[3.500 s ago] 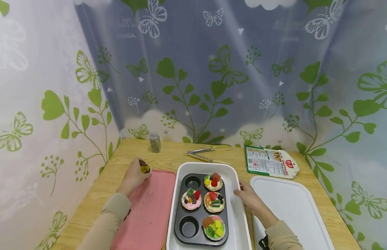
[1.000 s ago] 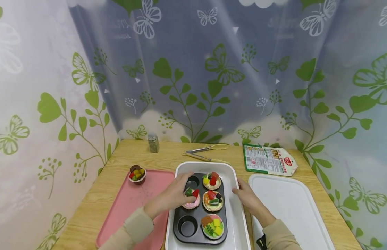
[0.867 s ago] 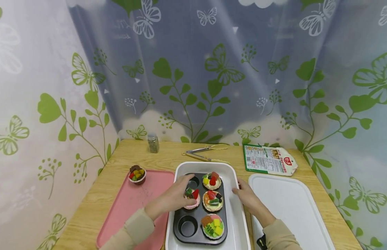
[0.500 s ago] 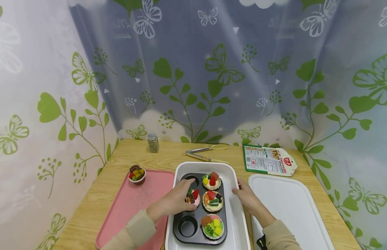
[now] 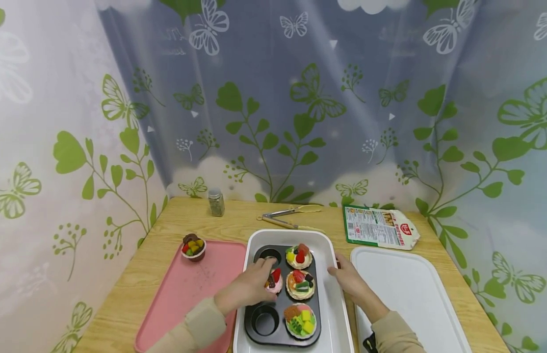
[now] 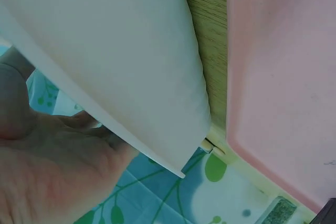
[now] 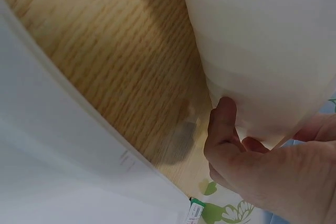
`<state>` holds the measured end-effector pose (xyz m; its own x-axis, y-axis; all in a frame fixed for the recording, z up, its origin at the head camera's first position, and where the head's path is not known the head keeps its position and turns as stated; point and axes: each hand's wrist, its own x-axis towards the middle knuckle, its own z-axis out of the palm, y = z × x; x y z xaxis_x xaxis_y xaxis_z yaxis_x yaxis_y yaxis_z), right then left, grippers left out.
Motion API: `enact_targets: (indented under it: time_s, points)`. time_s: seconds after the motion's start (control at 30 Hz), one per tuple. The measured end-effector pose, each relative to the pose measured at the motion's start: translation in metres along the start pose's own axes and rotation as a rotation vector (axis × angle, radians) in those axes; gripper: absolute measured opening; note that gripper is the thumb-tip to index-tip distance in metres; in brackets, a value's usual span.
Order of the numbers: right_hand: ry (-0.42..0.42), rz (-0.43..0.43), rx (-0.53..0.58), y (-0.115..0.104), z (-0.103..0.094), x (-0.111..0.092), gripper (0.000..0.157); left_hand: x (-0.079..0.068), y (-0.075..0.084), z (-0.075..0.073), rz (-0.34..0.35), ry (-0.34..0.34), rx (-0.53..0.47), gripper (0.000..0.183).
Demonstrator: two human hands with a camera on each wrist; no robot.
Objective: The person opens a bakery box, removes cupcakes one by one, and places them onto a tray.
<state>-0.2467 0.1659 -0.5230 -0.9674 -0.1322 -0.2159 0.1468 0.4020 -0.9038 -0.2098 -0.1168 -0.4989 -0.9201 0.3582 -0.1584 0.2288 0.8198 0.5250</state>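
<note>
In the head view a black muffin tin lies inside a deep white tray. My left hand reaches over its left column, fingers and thumb on either side of a pink fruit tart in the middle cup. Whether they pinch its rim is hidden; the left wrist view shows the fingers going behind the tray wall. Three other fruit tarts, including a cream-coloured one, fill the right column. My right hand grips the white tray's right wall, fingers curled outside it, clearest in the right wrist view.
A brown fruit cup stands at the far left corner of a pink tray. Behind are a spice jar, tongs and a printed food packet. A white lid-like board lies at right.
My left hand has set the brown fruit cup on the pink tray and moved right over the muffin tin, then slightly nearer around the pink tart. My right hand has stayed at the white tray.
</note>
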Motion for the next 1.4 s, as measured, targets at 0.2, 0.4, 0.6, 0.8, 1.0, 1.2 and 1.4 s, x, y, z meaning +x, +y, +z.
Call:
enact_targets:
  time_s: [0.2,0.4,0.6,0.8,1.0,1.2,1.4]
  points:
    - [0.003,0.005,-0.004,0.001,0.001,0.001,0.050,0.004,0.004,0.005,-0.035,0.032,0.137,0.090]
    - [0.000,0.014,-0.009,0.001,0.002,0.003,0.051,0.005,0.007,0.008,-0.045,0.057,0.192,0.085]
    - [0.010,0.010,-0.011,0.001,0.001,0.003,0.050,0.006,0.007,0.009,-0.059,0.072,0.183,0.078]
    - [0.013,0.011,-0.003,0.000,0.001,0.003,0.049,0.007,0.008,0.008,-0.058,0.080,0.161,0.076]
    - [0.012,0.003,-0.004,0.001,0.001,0.002,0.049,0.008,0.005,0.011,-0.039,0.085,0.143,0.078]
    - [0.007,0.010,-0.010,0.003,0.000,0.002,0.050,0.008,0.004,0.015,-0.032,0.083,0.154,0.078]
    - [0.011,0.010,-0.013,0.003,0.000,0.003,0.050,0.009,0.004,0.016,-0.007,0.119,0.163,0.077]
